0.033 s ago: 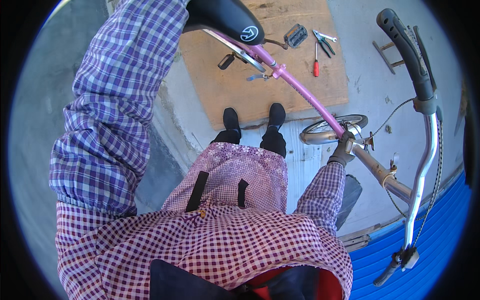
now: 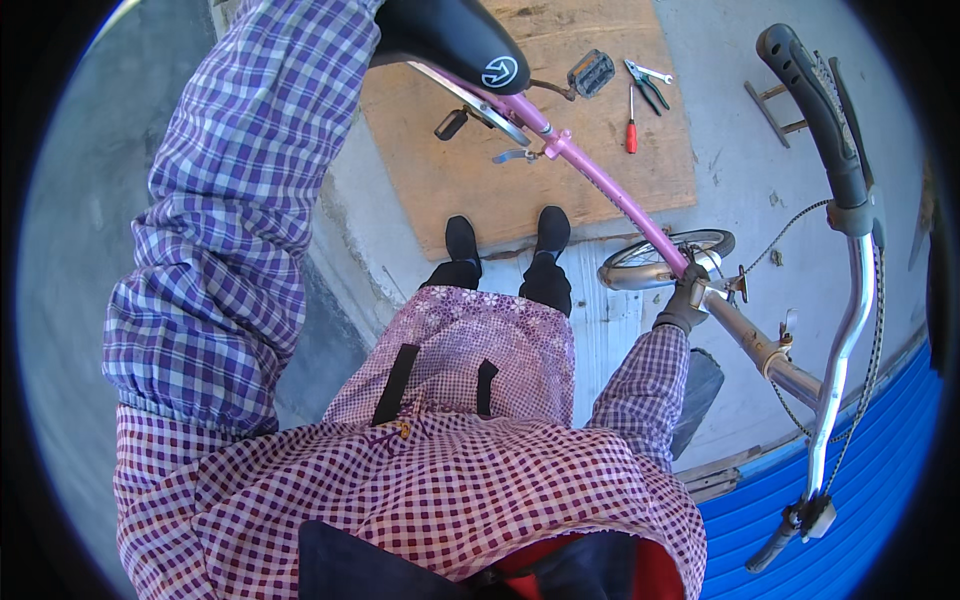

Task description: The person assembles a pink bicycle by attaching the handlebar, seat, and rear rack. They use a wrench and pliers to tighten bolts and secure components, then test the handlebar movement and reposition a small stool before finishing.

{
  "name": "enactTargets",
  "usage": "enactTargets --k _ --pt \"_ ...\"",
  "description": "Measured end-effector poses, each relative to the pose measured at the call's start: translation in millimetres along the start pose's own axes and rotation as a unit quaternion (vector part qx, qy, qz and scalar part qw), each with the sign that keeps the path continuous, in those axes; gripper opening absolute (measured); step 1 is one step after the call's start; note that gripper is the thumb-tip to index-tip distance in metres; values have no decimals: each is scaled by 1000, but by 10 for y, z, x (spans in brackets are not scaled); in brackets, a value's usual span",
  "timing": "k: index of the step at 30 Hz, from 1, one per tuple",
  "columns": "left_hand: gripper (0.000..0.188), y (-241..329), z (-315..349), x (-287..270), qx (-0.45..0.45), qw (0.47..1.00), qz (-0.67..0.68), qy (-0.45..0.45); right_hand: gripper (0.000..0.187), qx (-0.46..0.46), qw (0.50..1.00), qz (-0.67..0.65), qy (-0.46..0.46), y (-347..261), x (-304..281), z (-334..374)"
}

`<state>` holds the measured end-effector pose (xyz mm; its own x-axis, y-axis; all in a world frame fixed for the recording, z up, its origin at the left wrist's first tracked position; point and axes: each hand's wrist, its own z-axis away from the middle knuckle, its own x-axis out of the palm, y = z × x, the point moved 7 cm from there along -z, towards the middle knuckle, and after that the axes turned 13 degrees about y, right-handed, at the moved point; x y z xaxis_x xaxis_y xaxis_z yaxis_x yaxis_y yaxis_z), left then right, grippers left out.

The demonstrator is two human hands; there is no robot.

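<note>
Reaching up along the left side of the view, the person's left arm in a purple checked sleeve (image 2: 230,220) runs to the black bicycle saddle (image 2: 455,40) at the top edge; the left hand itself is hidden behind the sleeve and saddle, so I cannot tell whether its grip is spread or pressed together. Under the saddle a pink frame tube (image 2: 610,190) slants down to the right, past a black pedal (image 2: 590,72) on its crank. Below it a brown wooden board (image 2: 450,170) lies on the grey concrete floor (image 2: 740,170), and the person's two black shoes (image 2: 505,235) stand at the board's near edge. On the board's far right corner lie a red-handled screwdriver (image 2: 631,135) and, just beside it, a pair of pliers (image 2: 648,85).

Further right, the right hand (image 2: 685,305), in a dark glove, has its grip pressed together around the frame where the pink tube meets the grey stem (image 2: 770,355). A small wheel (image 2: 665,262) shows just behind that hand, touching the floor. From the stem a silver handlebar (image 2: 845,330) rises, with a black rubber handle (image 2: 815,95) at the top right and a second one (image 2: 775,545) at the bottom right. A blue ribbed panel (image 2: 860,500) fills the lower right corner.
</note>
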<state>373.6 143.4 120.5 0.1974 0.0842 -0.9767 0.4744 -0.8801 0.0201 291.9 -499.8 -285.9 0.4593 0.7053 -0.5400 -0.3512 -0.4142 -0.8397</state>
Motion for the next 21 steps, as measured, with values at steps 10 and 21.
enactTargets --k 10,21 --pt "51 90 55 156 32 996 1 85 81 130 979 144 60 119 -169 261" --pt "71 52 -37 881 33 993 -107 46 33 364 900 -129 205 130 -2769 930"
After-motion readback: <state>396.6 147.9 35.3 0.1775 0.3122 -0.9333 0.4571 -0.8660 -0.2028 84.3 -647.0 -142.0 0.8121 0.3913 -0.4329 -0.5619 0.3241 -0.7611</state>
